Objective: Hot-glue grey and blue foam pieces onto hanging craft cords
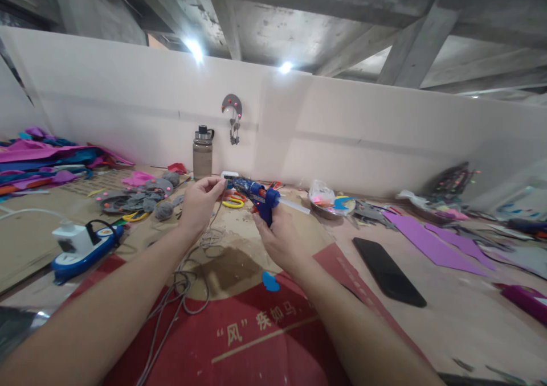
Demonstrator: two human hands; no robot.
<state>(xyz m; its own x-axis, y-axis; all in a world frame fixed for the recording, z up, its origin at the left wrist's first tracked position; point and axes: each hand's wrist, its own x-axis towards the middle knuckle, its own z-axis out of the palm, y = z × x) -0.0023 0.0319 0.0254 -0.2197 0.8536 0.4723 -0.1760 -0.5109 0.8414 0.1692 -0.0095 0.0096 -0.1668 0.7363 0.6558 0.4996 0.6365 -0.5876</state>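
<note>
My right hand (277,238) is wrapped round the handle of a blue glue gun (256,191), and a clear glue stick (294,205) juts from its back end. The gun's nozzle points left, close to the fingertips of my left hand (205,195). Those fingers are pinched together; a bit of blue shows at their tips, too small to make out. A thin grey cord (183,283) runs from below that hand and lies in loops on the red and brown board (273,340). Between my forearms lies a small blue cutout (270,282).
Yellow-handled scissors (234,202) lie behind my hands, near a water bottle (202,155). Grey yarn and felt pieces (128,199) and a blue power strip (85,255) are at left. A metal bowl (331,210), black phone (388,271) and purple sheets (427,241) lie at right.
</note>
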